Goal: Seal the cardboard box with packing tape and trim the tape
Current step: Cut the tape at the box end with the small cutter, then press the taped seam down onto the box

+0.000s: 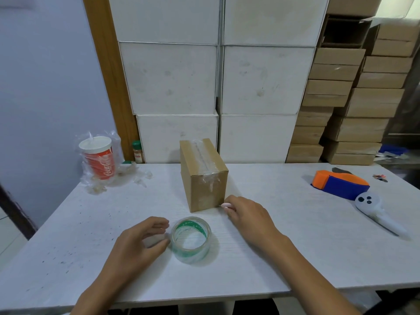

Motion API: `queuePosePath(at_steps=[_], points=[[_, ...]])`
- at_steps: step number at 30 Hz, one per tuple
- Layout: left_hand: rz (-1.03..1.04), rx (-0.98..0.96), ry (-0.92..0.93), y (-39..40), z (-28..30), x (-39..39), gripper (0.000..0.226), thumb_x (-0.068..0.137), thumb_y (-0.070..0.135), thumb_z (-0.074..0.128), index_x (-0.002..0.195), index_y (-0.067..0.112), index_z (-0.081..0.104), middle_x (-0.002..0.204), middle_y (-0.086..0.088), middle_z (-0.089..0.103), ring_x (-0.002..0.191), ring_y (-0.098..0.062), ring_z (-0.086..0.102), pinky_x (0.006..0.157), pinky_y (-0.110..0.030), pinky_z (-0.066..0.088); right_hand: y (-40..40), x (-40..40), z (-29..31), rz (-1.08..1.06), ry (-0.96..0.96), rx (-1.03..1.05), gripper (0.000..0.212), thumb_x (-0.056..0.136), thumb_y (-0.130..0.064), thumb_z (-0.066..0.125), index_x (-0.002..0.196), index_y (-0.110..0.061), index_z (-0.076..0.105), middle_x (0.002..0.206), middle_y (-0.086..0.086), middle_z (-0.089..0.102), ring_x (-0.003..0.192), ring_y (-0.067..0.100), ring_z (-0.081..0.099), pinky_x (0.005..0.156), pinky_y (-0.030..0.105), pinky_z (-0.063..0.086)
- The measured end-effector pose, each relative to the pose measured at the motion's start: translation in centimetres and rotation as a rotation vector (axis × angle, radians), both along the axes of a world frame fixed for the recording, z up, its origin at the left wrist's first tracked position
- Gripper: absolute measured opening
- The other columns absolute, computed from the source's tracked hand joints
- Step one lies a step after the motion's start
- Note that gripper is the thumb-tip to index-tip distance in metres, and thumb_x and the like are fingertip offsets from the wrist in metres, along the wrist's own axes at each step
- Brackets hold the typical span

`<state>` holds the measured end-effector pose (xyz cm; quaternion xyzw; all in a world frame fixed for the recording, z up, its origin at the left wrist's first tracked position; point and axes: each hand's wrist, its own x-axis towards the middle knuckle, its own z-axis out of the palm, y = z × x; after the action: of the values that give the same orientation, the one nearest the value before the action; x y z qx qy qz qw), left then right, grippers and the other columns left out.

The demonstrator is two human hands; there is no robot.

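On the white wooden table point(284, 242), the small brown cardboard box point(203, 176) stood at the frame's centre, clear tape already running over its top and down its near face. The left hand point(138, 242) curled open beside the clear packing-tape roll with green print point(191, 238), perhaps just touching it, while the right hand point(246, 213), loosely closed on nothing, touched the box's lower right corner. Steadying the box while pressing the tape end flat would likely seal it best; "Coca-Cola" showed on the red paper cup point(98, 156) at left, the roll's print unreadable.
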<state>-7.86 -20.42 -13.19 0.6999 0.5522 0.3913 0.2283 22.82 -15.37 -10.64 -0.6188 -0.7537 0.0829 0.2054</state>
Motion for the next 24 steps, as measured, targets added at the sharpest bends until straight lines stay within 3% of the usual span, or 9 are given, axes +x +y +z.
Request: queuePosePath(at_steps=[3, 7, 12, 15, 17, 20, 24], points=[[0.004, 0.009, -0.002, 0.1, 0.2, -0.2, 0.052, 0.081, 0.01, 0.092, 0.11, 0.048, 0.072, 0.11, 0.032, 0.078, 0.099, 0.003, 0.078, 0.094, -0.024, 0.06, 0.1, 0.3, -0.4, -0.01, -0.048, 0.023, 0.018, 0.108, -0.037, 0.05, 0.11, -0.031, 0.067, 0.104, -0.01, 0.071, 0.097, 0.017, 0.062, 0.074, 0.036, 0.053], [0.007, -0.009, -0.007, 0.3, 0.2, -0.3, 0.053, 0.082, 0.012, 0.092, 0.115, 0.048, 0.071, 0.11, 0.029, 0.078, 0.096, -0.002, 0.08, 0.092, -0.034, 0.063, -0.2, 0.3, -0.7, 0.019, -0.074, 0.041, 0.021, 0.108, -0.036, 0.052, 0.119, -0.031, 0.069, 0.106, -0.008, 0.069, 0.1, 0.018, 0.06, 0.075, 0.036, 0.053], [-0.009, -0.025, -0.012, 0.3, -0.1, -0.7, 0.056, 0.082, 0.016, 0.093, 0.118, 0.052, 0.07, 0.114, 0.028, 0.077, 0.099, -0.002, 0.079, 0.094, -0.033, 0.061, -0.7, 0.5, -1.3, 0.053, -0.055, 0.05, 0.023, 0.105, -0.034, 0.054, 0.122, -0.029, 0.07, 0.108, -0.009, 0.068, 0.099, 0.017, 0.057, 0.074, 0.031, 0.049], [-0.035, -0.04, -0.016, 0.2, 0.3, -0.9, 0.061, 0.077, 0.029, 0.089, 0.125, 0.056, 0.063, 0.117, 0.029, 0.076, 0.102, -0.001, 0.078, 0.095, -0.03, 0.059, -1.0, 0.5, -0.9, 0.058, -0.032, 0.015, 0.027, 0.1, -0.034, 0.055, 0.123, -0.03, 0.068, 0.109, -0.01, 0.067, 0.101, 0.017, 0.057, 0.077, 0.031, 0.05], [-0.058, -0.05, -0.043, 0.0, 0.9, -1.0, 0.06, 0.074, 0.038, 0.083, 0.127, 0.057, 0.063, 0.119, 0.029, 0.075, 0.106, -0.001, 0.077, 0.096, -0.028, 0.06, -1.2, 0.5, -0.4, 0.051, -0.026, -0.001, 0.036, 0.098, -0.036, 0.055, 0.133, -0.029, 0.064, 0.122, -0.01, 0.068, 0.111, 0.018, 0.058, 0.083, 0.031, 0.049], [-0.08, -0.002, -0.088, -0.2, 2.2, -1.4, 0.05, 0.084, 0.03, 0.083, 0.126, 0.054, 0.068, 0.127, 0.035, 0.071, 0.118, 0.008, 0.069, 0.1, -0.022, 0.056, -1.7, 0.4, 1.1, 0.019, 0.063, 0.071, 0.046, 0.095, -0.042, 0.054, 0.137, -0.027, 0.063, 0.132, -0.012, 0.067, 0.12, 0.015, 0.058, 0.092, 0.031, 0.049], [0.002, 0.203, -0.071, 1.6, 5.2, 0.8, 0.04, 0.095, 0.03, 0.079, 0.13, 0.045, 0.067, 0.13, 0.04, 0.064, 0.123, 0.02, 0.057, 0.104, -0.019, 0.046, -1.1, -0.4, 3.5, -0.009, 0.248, 0.29, 0.056, 0.088, -0.045, 0.048, 0.139, -0.026, 0.062, 0.131, -0.013, 0.066, 0.122, 0.01, 0.055, 0.088, 0.024, 0.042]])
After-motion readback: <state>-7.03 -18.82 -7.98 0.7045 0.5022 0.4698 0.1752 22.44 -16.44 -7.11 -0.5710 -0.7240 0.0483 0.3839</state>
